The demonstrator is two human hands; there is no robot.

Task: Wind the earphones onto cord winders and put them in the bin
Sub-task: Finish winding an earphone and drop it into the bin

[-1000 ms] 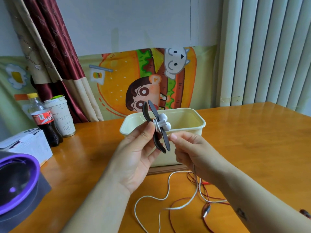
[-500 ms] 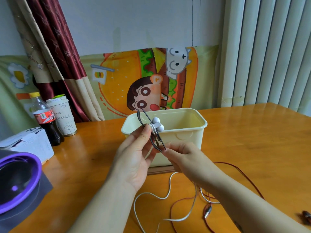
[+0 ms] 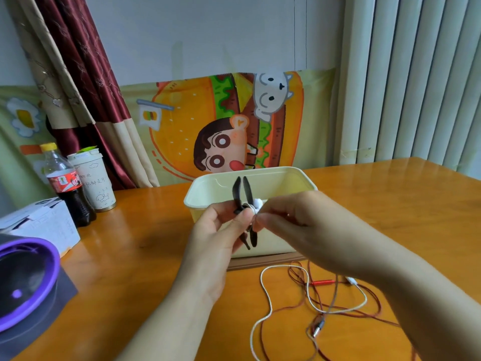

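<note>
Winder [image 3: 241,189] upright, left hand [image 3: 218,239] grip around middle; right hand [image 3: 295,220] pinching earphone cord [image 3: 264,287] against it.

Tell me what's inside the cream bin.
The bin shows only bare inner back wall. Its floor is hidden by its near wall, the cord winder, left hand and right hand.
</note>
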